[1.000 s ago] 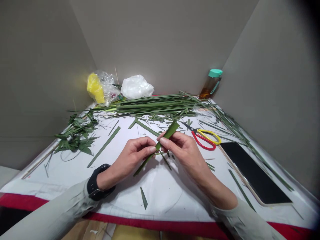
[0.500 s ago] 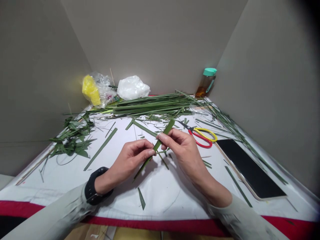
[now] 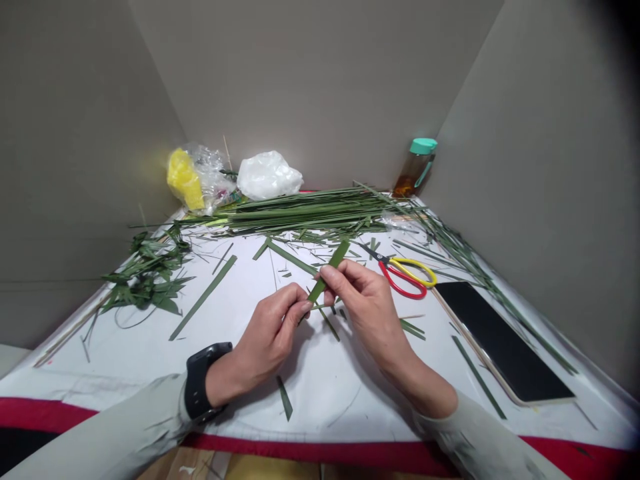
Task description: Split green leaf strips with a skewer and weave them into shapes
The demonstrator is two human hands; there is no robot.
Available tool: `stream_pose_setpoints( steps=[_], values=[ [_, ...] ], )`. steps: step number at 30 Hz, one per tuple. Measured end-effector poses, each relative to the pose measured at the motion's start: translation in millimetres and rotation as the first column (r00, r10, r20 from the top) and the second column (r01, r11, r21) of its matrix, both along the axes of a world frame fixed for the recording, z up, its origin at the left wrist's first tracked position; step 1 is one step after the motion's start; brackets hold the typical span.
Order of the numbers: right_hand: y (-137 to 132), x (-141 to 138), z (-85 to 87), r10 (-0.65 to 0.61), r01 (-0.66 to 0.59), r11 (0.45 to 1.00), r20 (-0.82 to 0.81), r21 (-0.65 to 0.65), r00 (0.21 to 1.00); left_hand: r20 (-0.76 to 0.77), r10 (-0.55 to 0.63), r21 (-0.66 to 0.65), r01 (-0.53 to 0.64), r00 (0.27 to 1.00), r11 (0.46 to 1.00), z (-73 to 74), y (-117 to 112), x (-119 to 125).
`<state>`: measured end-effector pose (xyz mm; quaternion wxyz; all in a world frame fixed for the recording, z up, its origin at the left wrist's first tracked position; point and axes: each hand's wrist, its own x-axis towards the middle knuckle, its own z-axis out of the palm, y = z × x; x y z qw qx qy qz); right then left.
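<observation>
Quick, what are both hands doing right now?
Left hand: closed, pinching the green leaf strip.
Right hand: closed, pinching the same strip.

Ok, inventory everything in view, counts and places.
leaf strip bundle: one, green, along far edge
leafy sprigs: one heap, green, table's left side
loose leaf strips: many, green, scattered across table
scissors: one pair, red-yellow handles, right of hands
phone: one, black, face up, right side
bottle: one, amber, teal lid, far right corner
yellow bag: one, yellow, far left
clear plastic bag: one, clear, far left
white plastic bag: one, white, far centre
table cover: one, white, red edge, underneath
held leaf strip: one, green, between hands
wristwatch: one, black, left wrist
left hand: one, fingertips on strip
right hand: one, gripping strip
</observation>
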<state>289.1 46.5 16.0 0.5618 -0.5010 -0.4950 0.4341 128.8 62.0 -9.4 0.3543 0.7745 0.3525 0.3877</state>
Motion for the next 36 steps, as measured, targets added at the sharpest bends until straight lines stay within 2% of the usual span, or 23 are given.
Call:
stream_pose_setpoints(
  steps=[5, 9, 14, 18, 21, 23, 25, 27, 29, 33, 36],
  values=[
    [2.6, -2.5, -3.0, 0.055, -0.056, 0.998, -0.011, -0.022, 0.998, -0.005, 0.04, 0.036, -0.04, 0.999, 0.999, -4.2, 1.0, 0.8],
    [5.1, -2.2, -4.8, 0.007, -0.006, 0.999, 0.024, -0.042, 1.0, 0.004, 0.026, -0.014, -0.026, 1.0, 1.0, -5.3, 4.0, 0.7],
    [6.8, 1.6, -2.9, -0.056, 0.062, 0.996, 0.087, -0.06, 0.995, 0.129, -0.002, -0.103, 0.016, 0.992, 0.995, -6.0, 5.3, -1.2],
    [8.6, 3.9, -2.1, -0.067, 0.071, 0.995, 0.064, -0.065, 0.996, 0.216, -0.028, -0.066, 0.044, 0.976, 0.997, -5.2, 4.5, -2.2],
    [8.1, 2.4, -4.4, -0.092, 0.095, 0.995, 0.109, -0.025, 0.99, 0.195, -0.06, -0.063, 0.074, 0.979, 0.995, -4.1, 4.9, -3.1],
    [6.3, 0.2, -7.6, -0.151, 0.139, 0.987, 0.195, 0.075, 0.969, 0.175, -0.06, -0.095, 0.078, 0.983, 0.992, -3.8, 5.9, -3.5],
    [4.2, -1.6, -12.0, -0.241, 0.159, 0.951, 0.319, 0.264, 0.917, 0.172, -0.044, -0.136, 0.068, 0.984, 0.988, -4.0, 7.3, -3.4],
    [2.8, -2.0, -16.6, -0.326, 0.102, 0.875, 0.423, 0.473, 0.846, 0.194, -0.025, -0.187, 0.062, 0.981, 0.98, -4.4, 8.6, -2.7],
    [2.2, -0.6, -20.2, -0.382, 0.019, 0.794, 0.474, 0.607, 0.794, 0.24, -0.007, -0.263, 0.072, 0.971, 0.962, -4.3, 9.4, -1.7],
    [2.4, 4.6, -21.5, -0.466, -0.105, 0.679, 0.537, 0.727, 0.703, 0.334, 0.019, -0.403, 0.125, 0.942, 0.906, -0.5, 9.0, -1.1],
    [2.7, 7.1, -19.7, -0.544, -0.213, 0.606, 0.595, 0.766, 0.592, 0.367, 0.029, -0.416, 0.137, 0.93, 0.899, 4.7, 7.9, -1.7]
  ],
)
